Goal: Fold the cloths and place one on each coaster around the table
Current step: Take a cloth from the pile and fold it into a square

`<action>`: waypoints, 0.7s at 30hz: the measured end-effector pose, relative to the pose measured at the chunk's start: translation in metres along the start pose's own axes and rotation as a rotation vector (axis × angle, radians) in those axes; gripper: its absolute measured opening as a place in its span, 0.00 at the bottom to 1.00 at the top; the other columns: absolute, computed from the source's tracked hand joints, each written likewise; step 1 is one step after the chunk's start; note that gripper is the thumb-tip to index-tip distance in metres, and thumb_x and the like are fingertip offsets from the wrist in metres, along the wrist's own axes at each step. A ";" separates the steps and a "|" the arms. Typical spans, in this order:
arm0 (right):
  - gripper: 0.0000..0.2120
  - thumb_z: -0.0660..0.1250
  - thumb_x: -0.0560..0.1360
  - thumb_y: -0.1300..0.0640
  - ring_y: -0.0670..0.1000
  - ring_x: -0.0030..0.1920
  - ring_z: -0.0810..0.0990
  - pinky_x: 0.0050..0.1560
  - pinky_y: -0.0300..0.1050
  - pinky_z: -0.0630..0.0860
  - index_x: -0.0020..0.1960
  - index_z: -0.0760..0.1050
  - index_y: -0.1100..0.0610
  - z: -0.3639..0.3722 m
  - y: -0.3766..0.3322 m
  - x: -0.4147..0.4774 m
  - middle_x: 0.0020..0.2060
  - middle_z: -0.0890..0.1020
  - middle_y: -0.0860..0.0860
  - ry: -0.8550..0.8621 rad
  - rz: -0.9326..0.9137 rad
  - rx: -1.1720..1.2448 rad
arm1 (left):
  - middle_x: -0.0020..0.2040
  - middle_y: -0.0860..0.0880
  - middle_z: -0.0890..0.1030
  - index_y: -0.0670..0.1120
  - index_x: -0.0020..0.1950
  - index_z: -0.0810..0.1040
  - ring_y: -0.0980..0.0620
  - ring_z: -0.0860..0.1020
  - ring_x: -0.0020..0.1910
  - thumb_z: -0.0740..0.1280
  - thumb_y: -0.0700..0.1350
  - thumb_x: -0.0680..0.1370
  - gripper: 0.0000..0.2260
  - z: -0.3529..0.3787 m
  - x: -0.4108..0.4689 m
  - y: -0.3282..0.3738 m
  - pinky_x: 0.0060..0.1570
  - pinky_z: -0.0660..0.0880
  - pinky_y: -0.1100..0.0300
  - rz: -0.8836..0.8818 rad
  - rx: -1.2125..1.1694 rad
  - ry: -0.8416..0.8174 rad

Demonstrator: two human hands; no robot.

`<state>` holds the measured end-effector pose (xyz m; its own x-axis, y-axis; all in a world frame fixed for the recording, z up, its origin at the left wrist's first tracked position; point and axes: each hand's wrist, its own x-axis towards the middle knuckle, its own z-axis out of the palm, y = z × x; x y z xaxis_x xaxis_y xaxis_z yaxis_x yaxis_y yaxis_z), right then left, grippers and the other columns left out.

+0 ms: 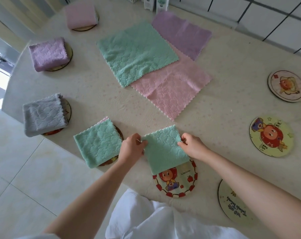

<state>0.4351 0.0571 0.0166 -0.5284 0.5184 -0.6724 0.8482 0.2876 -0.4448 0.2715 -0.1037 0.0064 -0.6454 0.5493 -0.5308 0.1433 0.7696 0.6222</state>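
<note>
Two hands (131, 149) (194, 147) pinch one cloth (163, 150); three cloths (137, 52) (182, 35) (172, 88) flat.

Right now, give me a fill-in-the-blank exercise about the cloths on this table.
1. The left hand and right hand hold a folded cloth coloured ___.
2. The unfolded green cloth overlaps an unfolded purple cloth and a ___ one.
3. The grey cloth sits on a round ___.
Answers: green; pink; coaster.

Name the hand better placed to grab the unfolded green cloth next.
Left. The left hand sits nearly in line with the near corner of the unfolded green cloth; the right hand lies further right, nearer the pink cloth. Both pinch the folded green cloth.
</note>
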 end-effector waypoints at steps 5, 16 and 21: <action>0.17 0.61 0.79 0.49 0.49 0.36 0.76 0.33 0.42 0.75 0.62 0.66 0.58 0.000 -0.002 -0.010 0.44 0.78 0.51 0.114 -0.068 -0.139 | 0.58 0.49 0.74 0.47 0.66 0.69 0.50 0.75 0.52 0.65 0.49 0.76 0.19 0.003 -0.007 -0.007 0.46 0.77 0.56 0.520 0.468 0.180; 0.26 0.70 0.72 0.47 0.51 0.44 0.76 0.43 0.43 0.76 0.60 0.62 0.59 0.024 0.004 -0.032 0.53 0.75 0.56 0.201 -0.048 -0.203 | 0.78 0.54 0.52 0.56 0.76 0.55 0.49 0.48 0.77 0.57 0.62 0.76 0.30 0.019 -0.012 -0.026 0.74 0.42 0.48 0.736 0.729 -0.132; 0.24 0.72 0.72 0.51 0.53 0.46 0.76 0.47 0.43 0.75 0.58 0.64 0.61 0.020 0.008 -0.035 0.52 0.76 0.58 0.217 0.029 -0.133 | 0.73 0.49 0.66 0.52 0.73 0.65 0.45 0.64 0.71 0.67 0.55 0.75 0.28 0.010 -0.003 -0.021 0.69 0.65 0.44 0.643 0.633 -0.062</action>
<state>0.4595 0.0248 0.0249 -0.4953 0.6850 -0.5343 0.8680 0.3657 -0.3358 0.2782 -0.1184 -0.0108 -0.2594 0.9377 -0.2312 0.8603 0.3332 0.3859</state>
